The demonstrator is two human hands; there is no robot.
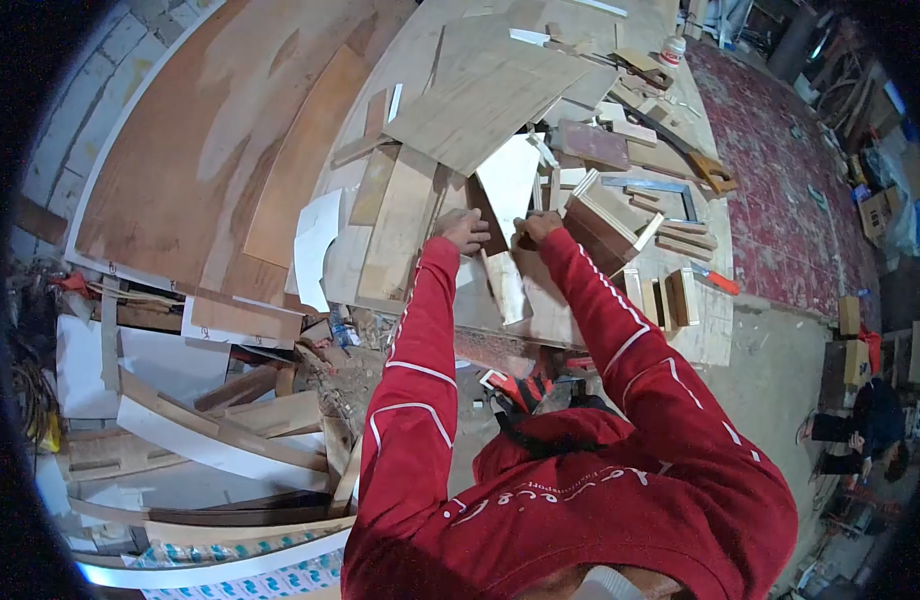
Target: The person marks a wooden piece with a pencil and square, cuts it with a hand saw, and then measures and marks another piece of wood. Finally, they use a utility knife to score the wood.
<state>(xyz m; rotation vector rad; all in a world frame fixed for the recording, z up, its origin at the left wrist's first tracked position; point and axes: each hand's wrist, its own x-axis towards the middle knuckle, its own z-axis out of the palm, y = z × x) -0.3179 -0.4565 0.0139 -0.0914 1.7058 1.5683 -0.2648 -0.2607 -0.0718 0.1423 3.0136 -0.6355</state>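
Note:
Two hands in red sleeves reach over a cluttered workbench. My left hand (463, 230) has curled fingers at the edge of a narrow brown board (493, 222). Close to its right, my right hand (536, 230) pinches the lower end of a white-faced panel (510, 180) that tapers towards me. Below and between the hands lies a short white-faced strip (507, 287). A large grey plywood sheet (485, 100) covers part of the pile beyond. Beside my right hand stands a stacked wooden box piece (600, 225).
A handsaw (715, 172), a blue-grey metal frame (690, 200), an orange-handled tool (718, 282) and a white bottle (672, 50) lie to the right. Large brown panels (210, 130) lean at left, above offcuts (230, 430). Another person (865, 430) is at far right.

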